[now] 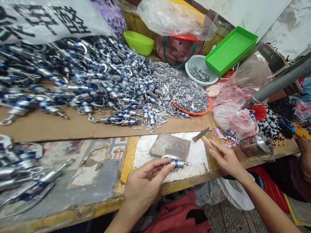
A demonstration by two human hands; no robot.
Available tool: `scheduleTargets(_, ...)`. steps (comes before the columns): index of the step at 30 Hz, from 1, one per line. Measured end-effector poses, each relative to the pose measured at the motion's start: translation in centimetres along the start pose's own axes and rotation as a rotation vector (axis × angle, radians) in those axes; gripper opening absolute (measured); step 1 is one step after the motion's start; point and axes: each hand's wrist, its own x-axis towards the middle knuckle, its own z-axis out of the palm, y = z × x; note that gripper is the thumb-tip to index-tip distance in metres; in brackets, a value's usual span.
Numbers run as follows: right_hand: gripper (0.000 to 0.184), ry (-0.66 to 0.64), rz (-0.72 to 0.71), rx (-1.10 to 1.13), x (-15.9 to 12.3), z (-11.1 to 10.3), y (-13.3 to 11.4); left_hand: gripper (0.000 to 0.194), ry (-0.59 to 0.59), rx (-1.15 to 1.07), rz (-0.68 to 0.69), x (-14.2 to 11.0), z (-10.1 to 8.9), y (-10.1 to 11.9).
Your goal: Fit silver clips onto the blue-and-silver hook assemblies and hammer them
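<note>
My left hand [148, 179] pinches a small silver-and-blue metal cylinder fitting [179, 163] with a ring at its right end and a curved silver lever. It is at the near edge of a flat grey stone block [160, 144], in front of a steel plate [173, 152] on that block. To the right, my right hand [224, 158] is closed around the wooden handle of a hammer [201, 134]. The hammer's dark head is raised over white paper [199, 155], right of the stone and apart from the fitting.
Blue-and-silver fittings [97, 74] are heaped at the back left, beside small metal links [187, 94]. A grey power screwdriver [274, 84] hangs at the right above plastic bags. A steel mug [255, 145] stands near the front edge. Another person's hand [305, 155] shows far right.
</note>
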Motion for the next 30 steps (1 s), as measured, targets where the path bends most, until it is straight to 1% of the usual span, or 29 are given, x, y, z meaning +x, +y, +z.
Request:
scheduleTargets(1, 0.038, -0.027, 0.020, -0.071, 0.5, 0.1, 0.5, 0.016, 0.004, 0.049, 0.056, -0.1, -0.2, 0.2)
scheduleTargets(2, 0.034, -0.032, 0.016, -0.141, 1.2, 0.2, 0.7, 0.010, 0.004, 0.085, 0.123, -0.2, -0.3, 0.4)
scheduleTargets(3, 0.031, -0.011, -0.021, -0.202, 2.1, 0.4, 0.5, 0.007, 0.005, 0.106, 0.194, -0.2, -0.4, 0.7)
scheduleTargets(5, 0.025, 0.058, -0.172, -0.262, 4.6, 1.0, -0.9, 0.006, -0.007, 0.116, 0.290, -0.1, -0.5, 1.3)
scheduleTargets(6, 0.026, 0.082, -0.280, -0.258, 6.2, 1.5, -2.0, 0.006, -0.021, 0.121, 0.309, 0.0, -0.5, 1.5)
scheduleTargets(8, 0.029, 0.025, -0.425, -0.239, 9.9, 2.9, -4.3, 0.005, -0.023, 0.133, 0.327, 0.4, -0.4, 1.8)
scheduleTargets(10, 0.025, -0.073, -0.555, -0.226, 13.4, 4.4, -6.5, 0.006, 0.000, 0.151, 0.350, 0.7, -0.3, 1.9)
scheduleTargets(11, 0.020, -0.120, -0.607, -0.225, 14.8, 5.0, -7.3, 0.007, 0.022, 0.159, 0.364, 0.8, -0.3, 1.9)
scheduleTargets(13, 0.017, -0.189, -0.675, -0.223, 16.9, 6.1, -8.4, 0.006, 0.063, 0.179, 0.380, 1.0, -0.3, 1.7)
scheduleTargets(15, 0.015, -0.215, -0.696, -0.212, 17.9, 6.6, -8.7, 0.006, 0.092, 0.196, 0.386, 1.0, -0.4, 1.6)
scheduleTargets(18, 0.018, -0.185, -0.650, -0.170, 17.6, 6.2, -8.1, 0.006, 0.122, 0.215, 0.420, 1.0, -0.5, 1.3)
scheduleTargets(20, 0.024, -0.115, -0.574, -0.133, 16.3, 5.3, -7.9, 0.011, 0.134, 0.202, 0.444, 0.9, -0.5, 1.0)
scheduleTargets(21, 0.025, -0.066, -0.517, -0.064, 15.3, 4.7, -7.9, 0.017, 0.132, 0.187, 0.447, 0.9, -0.5, 0.8)
scheduleTargets(22, 0.024, -0.023, -0.456, 0.044, 14.1, 4.1, -8.1, 0.023, 0.127, 0.173, 0.443, 0.8, -0.6, 0.6)
scheduleTargets(23, 0.022, 0.022, -0.386, 0.200, 12.7, 3.5, -8.5, 0.030, 0.120, 0.167, 0.433, 0.8, -0.6, 0.4)
scheduleTargets(25, 0.013, 0.020, -0.309, 0.535, 9.8, 2.6, -9.3, 0.040, 0.081, 0.186, 0.410, 0.7, -0.7, 0.1)
scheduleTargets(27, 0.008, -0.018, -0.322, 0.719, 7.2, 2.2, -10.2, 0.044, 0.062, 0.215, 0.403, 0.6, -0.7, 0.0)
scheduleTargets(30, 0.011, -0.015, -0.410, 0.800, 5.4, 2.3, -11.0, 0.043, 0.100, 0.227, 0.436, 0.5, -0.6, 0.1)
